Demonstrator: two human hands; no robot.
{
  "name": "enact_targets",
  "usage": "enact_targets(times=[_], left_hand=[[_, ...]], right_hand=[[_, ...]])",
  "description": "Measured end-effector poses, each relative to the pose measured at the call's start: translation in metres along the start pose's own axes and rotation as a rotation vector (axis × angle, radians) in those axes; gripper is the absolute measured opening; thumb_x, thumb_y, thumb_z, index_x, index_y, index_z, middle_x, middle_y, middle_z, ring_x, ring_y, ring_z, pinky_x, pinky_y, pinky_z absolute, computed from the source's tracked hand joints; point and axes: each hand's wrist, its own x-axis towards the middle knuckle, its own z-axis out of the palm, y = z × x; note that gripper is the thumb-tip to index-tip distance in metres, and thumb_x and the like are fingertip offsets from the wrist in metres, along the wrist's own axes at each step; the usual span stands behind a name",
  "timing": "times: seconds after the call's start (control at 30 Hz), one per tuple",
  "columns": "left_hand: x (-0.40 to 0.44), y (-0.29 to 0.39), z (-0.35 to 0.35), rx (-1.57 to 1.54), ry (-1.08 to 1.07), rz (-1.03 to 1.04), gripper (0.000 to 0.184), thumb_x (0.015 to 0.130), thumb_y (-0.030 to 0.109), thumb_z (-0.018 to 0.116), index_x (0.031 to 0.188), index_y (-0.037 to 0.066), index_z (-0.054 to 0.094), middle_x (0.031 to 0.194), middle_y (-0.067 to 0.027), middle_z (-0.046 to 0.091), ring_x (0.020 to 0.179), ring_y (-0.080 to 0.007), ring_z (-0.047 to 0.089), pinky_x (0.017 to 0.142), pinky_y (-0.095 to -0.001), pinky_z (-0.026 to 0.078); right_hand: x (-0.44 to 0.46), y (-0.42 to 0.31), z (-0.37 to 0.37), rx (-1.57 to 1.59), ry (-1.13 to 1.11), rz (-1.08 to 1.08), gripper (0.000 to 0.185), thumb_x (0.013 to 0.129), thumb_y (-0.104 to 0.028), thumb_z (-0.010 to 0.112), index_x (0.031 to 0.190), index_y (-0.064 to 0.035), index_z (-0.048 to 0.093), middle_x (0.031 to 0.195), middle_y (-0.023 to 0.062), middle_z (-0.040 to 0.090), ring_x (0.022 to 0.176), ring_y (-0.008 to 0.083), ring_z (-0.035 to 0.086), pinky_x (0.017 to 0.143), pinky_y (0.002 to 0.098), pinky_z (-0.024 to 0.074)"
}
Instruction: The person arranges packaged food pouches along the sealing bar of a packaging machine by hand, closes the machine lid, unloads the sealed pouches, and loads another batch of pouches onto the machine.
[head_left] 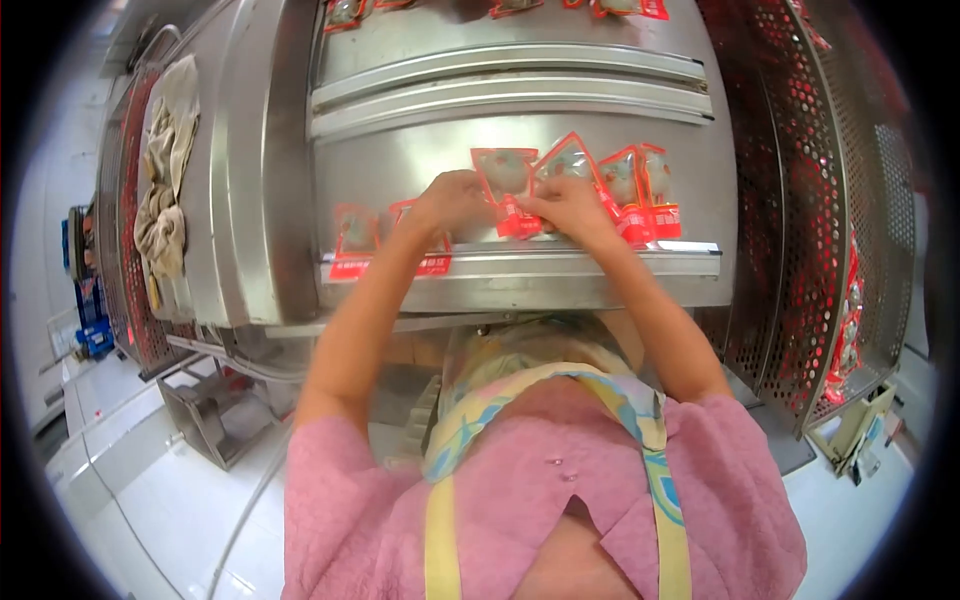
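Note:
On the steel worktop, my left hand (452,203) pinches the left edge of a red-edged clear packet (506,172) with a pale round item inside. My right hand (570,205) is closed at that packet's lower right, its fingers also over the lower part of a second packet (566,160); which one it grips is hard to tell. Right of my right hand, more packets (622,180) overlap each other near the metal rail. Two flatter red-edged packets (354,232) lie at the left, partly behind my left forearm.
Double metal rails (510,90) cross the worktop, with more packets (630,8) beyond them. A front rail (540,262) runs near me. Perforated metal baskets (800,200) stand at the right, red packets inside. Beige cloths (165,190) lie at the left.

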Motion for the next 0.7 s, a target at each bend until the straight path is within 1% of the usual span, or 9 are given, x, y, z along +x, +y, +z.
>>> enact_targets(times=[0.03,0.13,0.17,0.23,0.33,0.43,0.57,0.63,0.7], left_hand=[[-0.006,0.000,-0.002,0.033,-0.012,0.018,0.036,0.069,0.001,0.077,0.102,0.005,0.065,0.069,0.0016,0.061,0.060,-0.0067,0.055,0.054,-0.0230,0.041],[-0.023,0.007,-0.006,0.587,0.066,0.011,0.040,0.070,0.008,0.077,0.107,0.006,0.062,0.072,-0.0057,0.064,0.063,-0.0160,0.061,0.059,-0.0313,0.049],[-0.026,0.000,-0.004,0.728,0.179,0.131,0.040,0.071,0.009,0.075,0.109,0.006,0.061,0.073,-0.0082,0.065,0.065,-0.0199,0.063,0.060,-0.0349,0.050],[-0.032,-0.014,0.003,1.009,0.402,0.381,0.038,0.075,0.011,0.069,0.112,0.007,0.058,0.075,-0.0131,0.066,0.069,-0.0276,0.065,0.063,-0.0421,0.051],[-0.029,-0.018,0.006,1.066,0.388,0.282,0.036,0.078,0.010,0.061,0.114,0.008,0.055,0.080,-0.0152,0.067,0.076,-0.0346,0.065,0.063,-0.0462,0.050],[-0.024,-0.028,0.003,1.095,0.382,0.378,0.032,0.080,0.005,0.053,0.111,0.007,0.055,0.079,-0.0142,0.067,0.077,-0.0334,0.066,0.063,-0.0464,0.050],[-0.027,-0.028,-0.010,1.076,0.293,0.481,0.027,0.080,0.007,0.055,0.107,0.006,0.054,0.078,-0.0142,0.067,0.075,-0.0339,0.066,0.062,-0.0466,0.050],[-0.029,-0.028,-0.012,1.006,0.262,0.504,0.027,0.079,0.007,0.055,0.106,0.005,0.053,0.077,-0.0142,0.066,0.075,-0.0343,0.065,0.061,-0.0467,0.050],[-0.023,-0.029,-0.008,1.061,0.302,0.473,0.033,0.077,0.010,0.061,0.109,0.006,0.051,0.080,-0.0140,0.067,0.077,-0.0341,0.066,0.064,-0.0465,0.050]], right_hand=[[0.004,0.008,-0.003,-0.038,-0.040,0.003,0.026,0.081,-0.022,0.073,0.077,0.0027,0.065,0.060,0.0032,0.058,0.052,0.0078,0.050,0.048,0.0247,0.0391],[0.005,0.010,-0.004,-0.276,-0.065,-0.043,0.026,0.079,-0.021,0.074,0.075,0.0024,0.065,0.059,0.0027,0.057,0.053,0.0082,0.050,0.049,0.0269,0.0394],[0.006,0.014,-0.001,-0.240,-0.065,-0.007,0.026,0.078,-0.022,0.074,0.075,0.0024,0.064,0.059,0.0046,0.058,0.054,0.0101,0.051,0.050,0.0297,0.0406],[0.000,0.013,0.013,-0.303,0.064,-0.069,0.027,0.078,-0.022,0.074,0.075,0.0025,0.064,0.059,0.0062,0.057,0.054,0.0115,0.051,0.051,0.0311,0.0408],[-0.008,0.015,0.024,-0.399,0.142,-0.089,0.028,0.079,-0.022,0.074,0.075,0.0025,0.063,0.058,0.0085,0.056,0.054,0.0132,0.051,0.051,0.0327,0.0410],[-0.009,0.013,0.028,-0.473,0.129,-0.090,0.026,0.080,-0.020,0.073,0.074,0.0019,0.061,0.058,0.0080,0.055,0.054,0.0132,0.051,0.052,0.0327,0.0408],[-0.013,0.009,0.019,-0.452,-0.045,-0.060,0.022,0.080,-0.015,0.073,0.073,0.0006,0.059,0.059,0.0048,0.054,0.056,0.0113,0.050,0.053,0.0307,0.0407],[-0.010,0.012,0.018,-0.397,-0.056,-0.045,0.021,0.080,-0.014,0.073,0.073,0.0001,0.059,0.061,0.0035,0.054,0.057,0.0098,0.049,0.053,0.0293,0.0406],[-0.011,0.013,0.021,-0.358,-0.017,-0.025,0.020,0.080,-0.013,0.073,0.073,0.0000,0.059,0.062,0.0028,0.055,0.059,0.0087,0.049,0.053,0.0282,0.0406]])
